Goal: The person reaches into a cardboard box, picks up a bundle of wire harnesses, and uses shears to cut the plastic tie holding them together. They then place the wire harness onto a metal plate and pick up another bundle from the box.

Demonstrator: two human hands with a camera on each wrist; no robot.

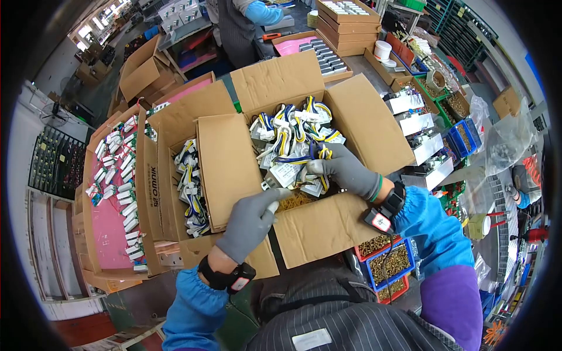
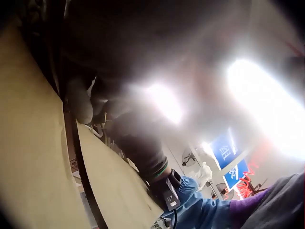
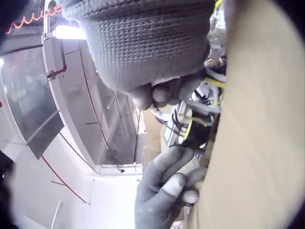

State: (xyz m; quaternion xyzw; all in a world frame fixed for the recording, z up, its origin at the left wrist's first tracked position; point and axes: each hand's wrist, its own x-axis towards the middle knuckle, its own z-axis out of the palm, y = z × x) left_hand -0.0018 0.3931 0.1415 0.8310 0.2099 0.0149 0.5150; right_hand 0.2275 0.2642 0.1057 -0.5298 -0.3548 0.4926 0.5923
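Grey-gloved, the right hand (image 1: 351, 172) (image 3: 147, 47) pinches the blue, yellow and white wires of a white labelled module (image 1: 285, 174) over the middle carton (image 1: 313, 234). The left hand (image 1: 249, 225) (image 3: 164, 191), also gloved, is at the carton's near left corner, below the module; its fingers are slightly bent, with thumb and forefinger apart. Whether its fingertips touch anything is hidden. More wired modules (image 1: 293, 126) lie tangled in the carton, with thin yellowish strands (image 1: 295, 200) under them. In the left wrist view, the left hand is dark and blurred.
On the left, a second carton holds wired modules (image 1: 192, 190), beside a pink-lined box (image 1: 111, 234) of small boards. Parts bins (image 1: 389, 263) are at the lower right. White units (image 1: 418, 126) stand to the right. Another person (image 1: 234, 29) is beyond the cartons.
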